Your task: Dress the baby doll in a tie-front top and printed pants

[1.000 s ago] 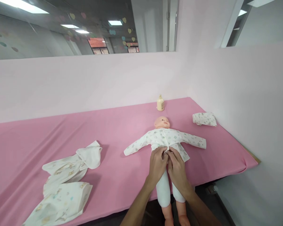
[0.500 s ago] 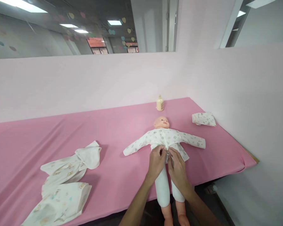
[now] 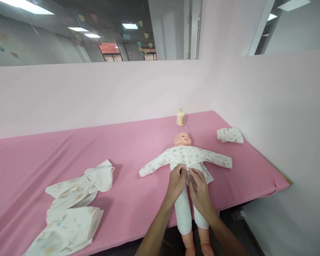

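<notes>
A baby doll (image 3: 182,139) lies on its back on the pink table cover (image 3: 138,142), head toward the wall, legs hanging over the near edge. It wears a white printed top (image 3: 186,158) with sleeves spread wide. My left hand (image 3: 176,182) and my right hand (image 3: 200,190) meet at the doll's waist, both pinched on the top's lower front hem. What sits between the fingertips is too small to make out.
A small cream bottle (image 3: 180,117) stands by the back wall behind the doll's head. A folded printed cloth (image 3: 230,135) lies at the far right. A heap of white printed baby clothes (image 3: 74,202) lies at the near left. Pale pink walls close the back and right.
Both hands have stayed at the doll's waist, with small finger shifts on the hem. The view has shifted slightly.
</notes>
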The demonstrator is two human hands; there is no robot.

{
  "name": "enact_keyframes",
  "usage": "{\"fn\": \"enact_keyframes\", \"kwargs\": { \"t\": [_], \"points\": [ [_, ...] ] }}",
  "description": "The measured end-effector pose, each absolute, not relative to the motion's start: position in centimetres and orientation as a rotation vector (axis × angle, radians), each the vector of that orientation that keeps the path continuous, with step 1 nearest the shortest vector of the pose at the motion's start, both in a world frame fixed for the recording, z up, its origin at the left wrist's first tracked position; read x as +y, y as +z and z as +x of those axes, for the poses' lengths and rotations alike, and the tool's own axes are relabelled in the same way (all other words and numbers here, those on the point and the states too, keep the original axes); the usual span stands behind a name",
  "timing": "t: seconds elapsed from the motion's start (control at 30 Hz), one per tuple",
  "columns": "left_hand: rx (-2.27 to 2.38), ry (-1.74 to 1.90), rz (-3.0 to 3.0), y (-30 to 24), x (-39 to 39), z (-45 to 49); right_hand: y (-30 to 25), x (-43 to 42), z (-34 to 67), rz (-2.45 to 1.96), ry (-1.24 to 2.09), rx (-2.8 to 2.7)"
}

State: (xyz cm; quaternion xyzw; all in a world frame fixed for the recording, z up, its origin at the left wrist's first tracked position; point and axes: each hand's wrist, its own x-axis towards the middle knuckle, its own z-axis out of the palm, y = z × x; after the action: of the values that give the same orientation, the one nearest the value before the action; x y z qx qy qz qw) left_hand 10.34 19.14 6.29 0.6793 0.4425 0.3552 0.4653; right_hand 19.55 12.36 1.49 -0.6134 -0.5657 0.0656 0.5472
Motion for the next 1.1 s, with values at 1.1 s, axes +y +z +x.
{"fn": "enact_keyframes", "kwargs": {
  "t": [1.1],
  "points": [
    [1.086,0.755,2.648,3.7,15.8,5.6,1.7,9.9,21.8,-1.559,0.057,-1.648]
  ]
}}
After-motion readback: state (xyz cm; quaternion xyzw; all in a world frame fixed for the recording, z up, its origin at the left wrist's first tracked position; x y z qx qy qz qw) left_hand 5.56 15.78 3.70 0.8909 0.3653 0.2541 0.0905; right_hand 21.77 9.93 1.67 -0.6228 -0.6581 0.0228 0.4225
